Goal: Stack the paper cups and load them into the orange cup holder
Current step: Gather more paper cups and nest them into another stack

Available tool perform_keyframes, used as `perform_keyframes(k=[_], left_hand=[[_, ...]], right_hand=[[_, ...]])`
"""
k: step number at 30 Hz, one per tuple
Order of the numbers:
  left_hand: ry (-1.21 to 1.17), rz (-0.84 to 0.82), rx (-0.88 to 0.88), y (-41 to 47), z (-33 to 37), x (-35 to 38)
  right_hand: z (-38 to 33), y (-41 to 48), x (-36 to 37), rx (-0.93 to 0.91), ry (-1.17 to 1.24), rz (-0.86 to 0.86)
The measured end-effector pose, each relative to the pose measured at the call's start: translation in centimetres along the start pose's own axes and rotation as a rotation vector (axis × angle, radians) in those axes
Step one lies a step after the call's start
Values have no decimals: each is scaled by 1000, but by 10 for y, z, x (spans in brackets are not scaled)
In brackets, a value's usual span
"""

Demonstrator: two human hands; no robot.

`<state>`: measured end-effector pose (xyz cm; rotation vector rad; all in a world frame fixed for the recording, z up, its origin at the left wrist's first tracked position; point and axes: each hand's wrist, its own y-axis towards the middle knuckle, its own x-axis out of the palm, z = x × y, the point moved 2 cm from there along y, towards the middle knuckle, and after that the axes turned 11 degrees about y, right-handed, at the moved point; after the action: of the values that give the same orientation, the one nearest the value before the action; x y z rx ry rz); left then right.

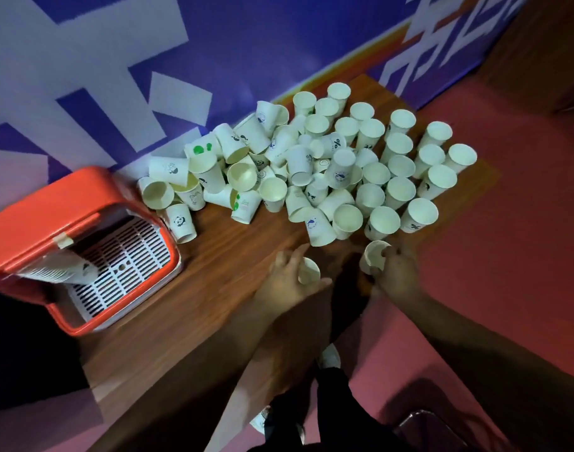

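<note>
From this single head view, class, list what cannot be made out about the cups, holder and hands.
All in the head view:
- Stack in the orange cup holder: rims blur together, uncountable.
- Left cup, in the left hand: mostly hidden by fingers.
- Right cup, in the right hand: motion-blurred; one or several unclear.
- Cup pile: lower cups buried beneath upper ones.

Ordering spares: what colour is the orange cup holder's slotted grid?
The slotted plastic grid is white; head view.
</note>
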<state>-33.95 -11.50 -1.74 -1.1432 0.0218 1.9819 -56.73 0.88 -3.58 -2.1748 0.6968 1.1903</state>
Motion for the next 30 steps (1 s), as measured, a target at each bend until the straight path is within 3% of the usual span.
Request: perform_keyframes(k=[4,9,13,19,25,30], left_hand=[[12,100,-44,33,6,-23],[198,119,169,84,28,-38],[340,-17,298,124,58,-28],[587,-214,213,167,73,3],[531,-120,271,167,57,5],[265,64,327,150,52,-27]], right_hand=[[12,7,12,-27,-87,-77],[6,9,-3,-242,110,-5],[2,5,-26,-259,215,63],[18,6,-34,-176,268,64],[17,11,-38,-210,343,52],[2,10,-43,-260,379,102]])
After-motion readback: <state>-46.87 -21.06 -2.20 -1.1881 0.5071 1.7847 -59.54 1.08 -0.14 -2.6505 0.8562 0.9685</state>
